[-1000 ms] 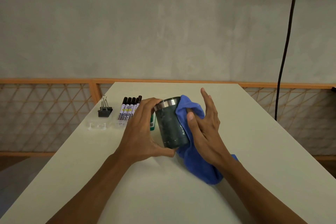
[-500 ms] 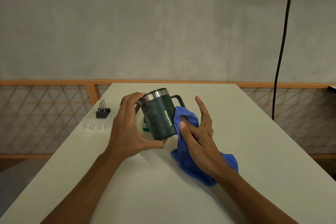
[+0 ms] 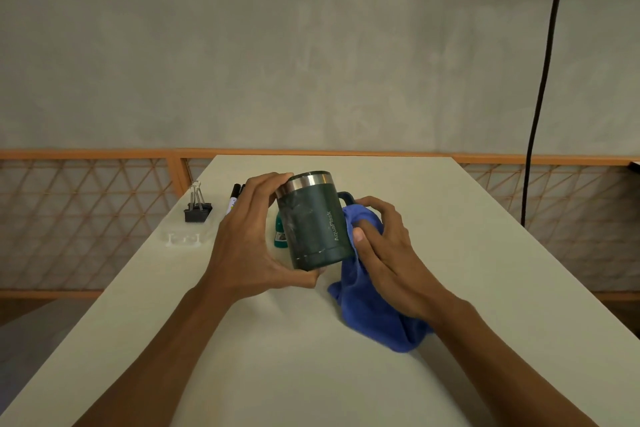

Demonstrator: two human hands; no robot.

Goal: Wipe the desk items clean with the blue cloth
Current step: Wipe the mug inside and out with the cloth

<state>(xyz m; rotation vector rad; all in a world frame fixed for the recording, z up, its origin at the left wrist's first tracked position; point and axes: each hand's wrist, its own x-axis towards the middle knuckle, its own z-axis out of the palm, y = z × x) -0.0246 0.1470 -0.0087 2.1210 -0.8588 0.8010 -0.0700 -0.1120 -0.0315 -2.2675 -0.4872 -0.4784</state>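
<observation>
left hand [image 3: 247, 246] grips the mug [image 3: 311, 222], right hand [image 3: 391, 253] clutches the cloth [image 3: 374, 315]

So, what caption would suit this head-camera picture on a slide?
Left hand holds a tilted dark green AquaFlask mug while right hand presses the blue cloth against it.

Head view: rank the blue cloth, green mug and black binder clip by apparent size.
1. blue cloth, bunched and partly hidden by the right hand
2. green mug, nearly as large
3. black binder clip, clearly smallest, though farther off
</observation>
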